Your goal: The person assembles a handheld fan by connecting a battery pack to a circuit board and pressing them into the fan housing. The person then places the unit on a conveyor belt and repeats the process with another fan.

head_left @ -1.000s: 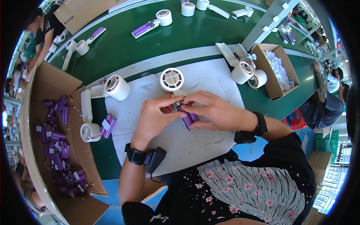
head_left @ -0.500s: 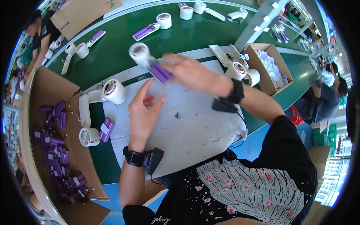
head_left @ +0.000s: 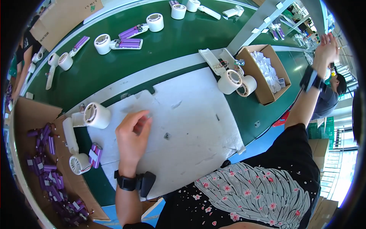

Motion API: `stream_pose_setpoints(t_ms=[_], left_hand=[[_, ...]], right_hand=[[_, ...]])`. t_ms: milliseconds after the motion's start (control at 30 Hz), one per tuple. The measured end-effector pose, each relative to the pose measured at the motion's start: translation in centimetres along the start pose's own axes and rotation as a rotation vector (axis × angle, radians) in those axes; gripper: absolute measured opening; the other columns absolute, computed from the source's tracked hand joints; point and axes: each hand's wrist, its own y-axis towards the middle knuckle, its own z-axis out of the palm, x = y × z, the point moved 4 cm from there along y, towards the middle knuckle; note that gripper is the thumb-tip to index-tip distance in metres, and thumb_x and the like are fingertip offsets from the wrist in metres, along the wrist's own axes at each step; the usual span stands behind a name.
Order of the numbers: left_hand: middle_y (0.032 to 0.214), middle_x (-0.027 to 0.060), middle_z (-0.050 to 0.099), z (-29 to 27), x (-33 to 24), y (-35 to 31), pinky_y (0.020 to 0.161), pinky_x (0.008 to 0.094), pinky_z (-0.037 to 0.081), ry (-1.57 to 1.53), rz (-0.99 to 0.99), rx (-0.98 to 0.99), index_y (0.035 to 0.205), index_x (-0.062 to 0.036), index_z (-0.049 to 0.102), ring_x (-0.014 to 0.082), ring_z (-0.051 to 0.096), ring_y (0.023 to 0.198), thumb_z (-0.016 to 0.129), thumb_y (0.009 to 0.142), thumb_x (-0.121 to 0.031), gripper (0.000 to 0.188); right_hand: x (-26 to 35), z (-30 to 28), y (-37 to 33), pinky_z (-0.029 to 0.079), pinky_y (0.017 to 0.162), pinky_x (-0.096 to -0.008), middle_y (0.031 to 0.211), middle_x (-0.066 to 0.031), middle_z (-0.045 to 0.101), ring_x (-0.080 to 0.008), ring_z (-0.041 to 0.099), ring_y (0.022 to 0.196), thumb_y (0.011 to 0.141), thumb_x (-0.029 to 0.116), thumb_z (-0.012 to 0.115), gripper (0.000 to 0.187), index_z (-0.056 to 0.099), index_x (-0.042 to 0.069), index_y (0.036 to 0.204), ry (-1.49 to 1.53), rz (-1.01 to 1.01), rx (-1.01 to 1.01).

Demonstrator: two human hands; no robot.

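My left hand (head_left: pixel 132 133) hovers over the white foam mat (head_left: pixel 190 126), thumb and fingers loosely curved with a gap between and nothing in them. Raised far out at the right edge is my right hand (head_left: pixel 327 50); its fingers point upward and no object shows in it. On the green conveyor belt lies a white handheld fan (head_left: pixel 102 44) with a purple battery pack (head_left: pixel 127 43) in its uncovered handle. Left of the mat are a white fan (head_left: pixel 97 115) and another fan (head_left: pixel 79 164), with a purple battery pack (head_left: pixel 95 154) beside it.
A cardboard box (head_left: pixel 82 179) of purple battery packs stands at the left. Another box (head_left: pixel 272 97) holds white paper slips. Opened fans (head_left: pixel 230 82) lie beside it, near a grey metal post (head_left: pixel 253 28). Several fans line the belt. Other people work at both sides.
The fan with the purple battery pack has left my right hand and lies on the belt. My right hand has swung up to the far right. The view has shifted slightly.
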Motion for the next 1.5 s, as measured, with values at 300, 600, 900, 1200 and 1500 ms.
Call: stream_pose_setpoints(t_ms=[300, 600, 900, 1200, 1500], left_hand=[[0.074, 0.0084, 0.064, -0.2, 1.8, -0.1, 0.057, 0.0230, 0.045, 0.043, -0.119, -0.177, 0.092, 0.0022, 0.067, 0.0134, 0.058, 0.061, 0.065, 0.086, -0.004, 0.009], [0.067, 0.0095, 0.062, -0.5, 1.2, -0.3, 0.054, 0.0240, 0.042, 0.159, -0.171, -0.205, 0.087, 0.0045, 0.066, 0.0142, 0.057, 0.058, 0.062, 0.090, -0.009, 0.014], [0.065, 0.0076, 0.060, -0.1, 0.9, 0.1, 0.052, 0.0239, 0.038, 0.218, -0.138, -0.197, 0.083, 0.0043, 0.065, 0.0123, 0.053, 0.056, 0.060, 0.092, -0.011, 0.019], [0.064, 0.0092, 0.061, -0.1, 0.7, 0.2, 0.052, 0.0255, 0.040, 0.190, -0.161, -0.228, 0.080, 0.0042, 0.066, 0.0144, 0.055, 0.055, 0.061, 0.089, -0.008, 0.016], [0.064, 0.0086, 0.062, -0.5, 0.4, 0.5, 0.052, 0.0263, 0.041, 0.179, -0.128, -0.231, 0.079, 0.0036, 0.066, 0.0146, 0.054, 0.053, 0.064, 0.087, -0.007, 0.014]], right_hand=[[-25.3, 6.1, -8.5, 0.050, 0.087, -0.0364, 0.113, -0.0136, 0.061, -0.0293, 0.057, 0.107, 0.080, -0.005, 0.059, 0.046, 0.052, 0.009, 0.123, -1.107, -0.289, 1.329], [-38.7, 10.6, -18.6, 0.046, 0.098, -0.0420, 0.130, -0.0094, 0.055, -0.0336, 0.050, 0.121, 0.073, -0.007, 0.063, 0.063, 0.050, 0.015, 0.131, -1.319, -0.579, 1.943], [-36.6, 13.2, -15.6, 0.047, 0.091, -0.0437, 0.112, -0.0166, 0.062, -0.0367, 0.059, 0.102, 0.074, 0.019, 0.070, 0.046, 0.058, 0.007, 0.117, -1.178, -0.447, 1.553], [-31.7, 16.9, -22.1, 0.048, 0.084, -0.0425, 0.095, -0.0203, 0.067, -0.0360, 0.063, 0.091, 0.075, 0.033, 0.068, 0.042, 0.065, 0.002, 0.103, -0.765, -0.109, 1.657], [-31.8, 15.8, -21.1, 0.048, 0.074, -0.0393, 0.088, -0.0180, 0.067, -0.0302, 0.062, 0.076, 0.073, 0.050, 0.071, 0.055, 0.067, 0.000, 0.097, -1.078, -0.004, 1.851]])
